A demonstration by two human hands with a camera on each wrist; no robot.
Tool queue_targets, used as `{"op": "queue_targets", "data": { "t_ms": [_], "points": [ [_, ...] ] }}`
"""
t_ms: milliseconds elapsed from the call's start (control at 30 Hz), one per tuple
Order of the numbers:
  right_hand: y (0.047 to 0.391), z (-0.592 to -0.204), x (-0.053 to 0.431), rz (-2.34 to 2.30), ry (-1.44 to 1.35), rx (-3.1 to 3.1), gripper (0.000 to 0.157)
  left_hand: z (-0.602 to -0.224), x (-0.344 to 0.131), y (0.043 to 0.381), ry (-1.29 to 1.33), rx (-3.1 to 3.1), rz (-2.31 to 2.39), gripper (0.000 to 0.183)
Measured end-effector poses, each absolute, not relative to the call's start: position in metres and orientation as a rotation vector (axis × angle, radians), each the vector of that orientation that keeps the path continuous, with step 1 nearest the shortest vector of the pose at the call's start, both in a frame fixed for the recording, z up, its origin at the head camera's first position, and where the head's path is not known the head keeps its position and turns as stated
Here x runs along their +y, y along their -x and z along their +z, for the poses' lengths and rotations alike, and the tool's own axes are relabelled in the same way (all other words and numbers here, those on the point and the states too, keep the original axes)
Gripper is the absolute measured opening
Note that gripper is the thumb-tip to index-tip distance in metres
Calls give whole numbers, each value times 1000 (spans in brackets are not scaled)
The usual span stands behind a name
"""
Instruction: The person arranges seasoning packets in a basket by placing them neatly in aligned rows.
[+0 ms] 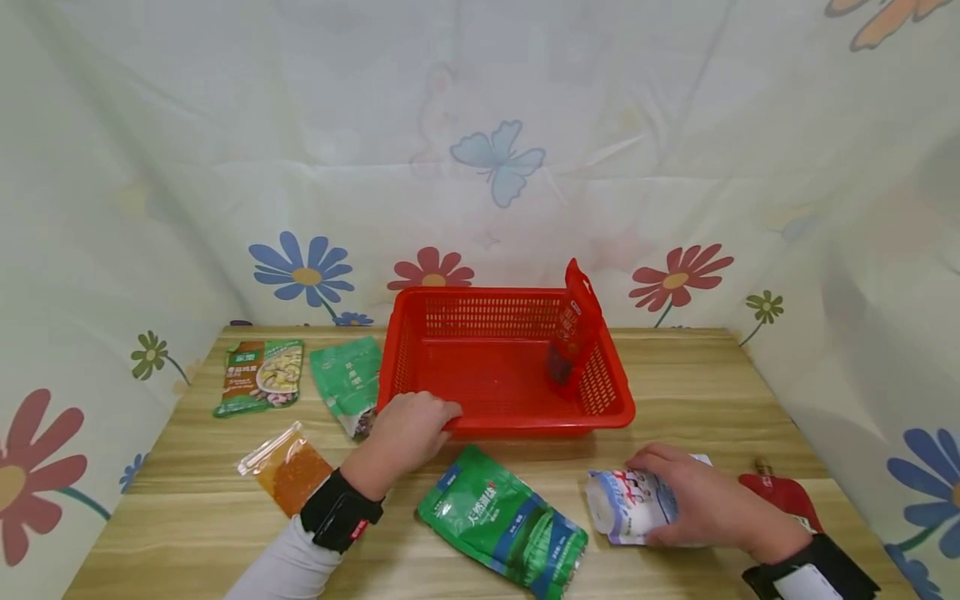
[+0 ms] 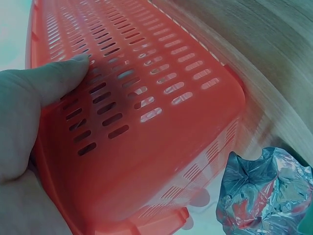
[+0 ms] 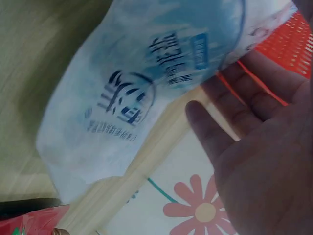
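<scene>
Backdrop: pale cloth point(image 1: 315, 108) printed with flowers point(image 1: 305, 275) and a blue butterfly point(image 1: 498, 158) rises behind the wood-grain table point(image 1: 682, 375) in front of you.
Basket: the red basket point(image 1: 480, 294) sits near the table's far edge, a red packet point(image 1: 574, 333) standing tilted inside at its right end.
Your left hand point(image 1: 408, 429): you grip the basket's near left corner, thumb against its slotted wall.
Your right hand point(image 1: 697, 500): you hold the white-and-blue pouch point(image 1: 628, 504), thumb on its near side and fingers on its far side; the right wrist view shows one fingertip apart from it.
Between your hands: they are well apart, with a large green pouch point(image 1: 498, 521) lying between them.
Far right: a red pouch point(image 1: 783, 496) lies beside your right hand.
Left side: a smaller green pouch point(image 1: 345, 375) is just beside the basket; a brown-and-green packet point(image 1: 262, 375) and an orange zip bag point(image 1: 294, 477) lie farther left.
</scene>
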State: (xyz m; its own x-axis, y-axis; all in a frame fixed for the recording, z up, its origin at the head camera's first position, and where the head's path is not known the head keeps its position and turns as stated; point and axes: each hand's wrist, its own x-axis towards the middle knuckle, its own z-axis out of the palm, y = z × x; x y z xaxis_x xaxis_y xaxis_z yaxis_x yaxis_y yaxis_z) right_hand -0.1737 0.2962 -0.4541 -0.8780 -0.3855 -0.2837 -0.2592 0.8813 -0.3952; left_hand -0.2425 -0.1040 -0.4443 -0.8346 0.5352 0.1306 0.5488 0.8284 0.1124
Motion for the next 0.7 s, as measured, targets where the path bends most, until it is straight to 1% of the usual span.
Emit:
{"op": "queue_targets", "data": {
  "t_ms": [300,700],
  "points": [
    [179,-469,301,-277,690,2786,80,-444,-103,243,863,-2909,-227,20],
    [183,-474,296,-230,701,2850,59,-445,-103,244,854,-2914,-239,24]
  ]
}}
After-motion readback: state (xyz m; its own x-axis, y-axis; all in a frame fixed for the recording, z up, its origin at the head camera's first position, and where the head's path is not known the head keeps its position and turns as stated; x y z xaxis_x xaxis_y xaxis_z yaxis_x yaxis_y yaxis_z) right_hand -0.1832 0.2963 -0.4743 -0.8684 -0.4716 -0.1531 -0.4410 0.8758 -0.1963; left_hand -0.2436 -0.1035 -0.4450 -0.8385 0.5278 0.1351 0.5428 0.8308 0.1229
